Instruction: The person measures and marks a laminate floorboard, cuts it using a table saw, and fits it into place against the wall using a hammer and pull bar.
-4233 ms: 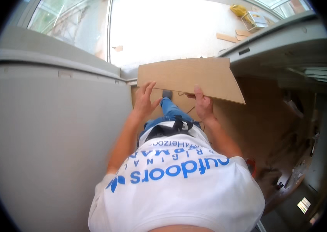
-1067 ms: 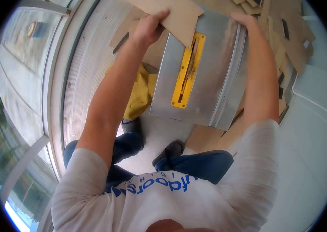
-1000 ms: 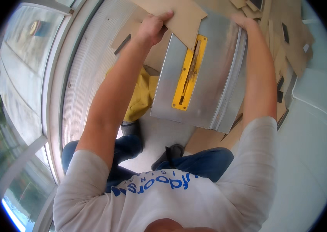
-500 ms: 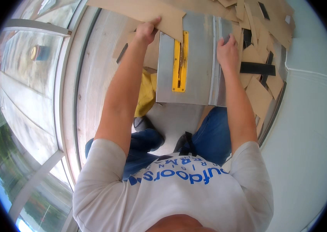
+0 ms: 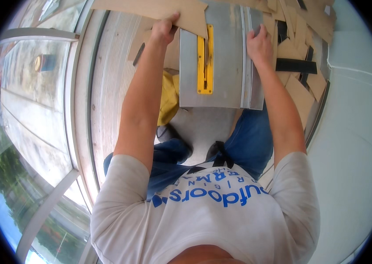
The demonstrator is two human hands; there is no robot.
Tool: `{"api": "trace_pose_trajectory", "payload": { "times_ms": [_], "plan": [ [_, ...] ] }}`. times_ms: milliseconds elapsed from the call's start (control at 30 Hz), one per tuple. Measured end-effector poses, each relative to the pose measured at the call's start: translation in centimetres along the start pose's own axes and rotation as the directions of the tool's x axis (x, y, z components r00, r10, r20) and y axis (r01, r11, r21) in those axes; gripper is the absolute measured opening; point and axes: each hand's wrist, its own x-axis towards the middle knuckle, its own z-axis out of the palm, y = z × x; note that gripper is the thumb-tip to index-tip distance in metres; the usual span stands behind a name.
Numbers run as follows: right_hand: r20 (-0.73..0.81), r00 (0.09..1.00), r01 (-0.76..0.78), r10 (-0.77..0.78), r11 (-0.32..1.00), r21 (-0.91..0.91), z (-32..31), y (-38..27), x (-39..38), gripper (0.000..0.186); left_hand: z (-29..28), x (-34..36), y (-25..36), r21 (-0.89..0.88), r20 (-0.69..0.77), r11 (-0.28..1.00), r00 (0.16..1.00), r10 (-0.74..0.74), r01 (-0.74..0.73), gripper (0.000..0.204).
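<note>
A grey metal saw table (image 5: 225, 57) lies in front of me, with a long yellow insert plate (image 5: 201, 83) around its blade slot. The saw blade (image 5: 206, 59) stands up in that slot. My left hand (image 5: 164, 30) is closed on the near edge of a thin brown board (image 5: 164, 9), thumb on top. The board's pointed corner reaches over the far part of the yellow plate, beside the blade. At the table's right side my right hand (image 5: 260, 44) is wrapped around the metal rip fence (image 5: 246, 83); part of its grip is hidden.
Brown board offcuts (image 5: 298, 94) and black strips (image 5: 296, 65) lie heaped at the right and far right. A yellow cloth or bag (image 5: 168, 99) hangs left of the saw table. A window frame (image 5: 73, 97) runs along the left, a pale wall (image 5: 357, 132) along the right.
The whole view has shifted slightly, so the saw table and both hands sit higher in the picture. The board and hands keep nearly the same places on the saw.
</note>
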Motion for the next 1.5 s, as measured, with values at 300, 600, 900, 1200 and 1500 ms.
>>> {"api": "trace_pose_trajectory", "payload": {
  "times_ms": [300, 600, 900, 1200, 1500],
  "plan": [
    [-0.008, 1.000, 0.021, -0.021, 1.000, 0.002, 0.0, 0.3, 0.0, 0.063, -0.5, 0.1, -0.1, -0.011, 0.021, 1.000, 0.999, -0.029, 0.029, 0.040],
    [-0.060, 0.997, 0.047, -0.049, 0.998, -0.030, 0.9, 1.5, 0.4, 0.062, -0.4, 0.0, 0.0, -0.005, -0.008, 0.998, 0.998, -0.064, 0.064, 0.039],
    [0.039, 0.999, 0.005, -0.004, 1.000, -0.030, -0.7, 0.7, -0.1, 0.063, -1.6, 0.8, -0.4, -0.037, 0.058, 0.997, 0.997, -0.060, 0.062, 0.037],
    [0.231, 0.960, -0.130, 0.158, 0.983, -0.131, -6.0, -3.9, -2.1, 0.061, -1.9, -0.8, -0.9, -0.025, 0.034, 0.997, 0.997, -0.068, 0.068, 0.038],
    [0.202, 0.969, -0.119, 0.140, 0.987, -0.110, -5.6, -3.8, -2.0, 0.060, -3.1, -1.9, -1.4, -0.041, 0.068, 0.999, 0.997, -0.033, 0.036, 0.037]
  ]
}}
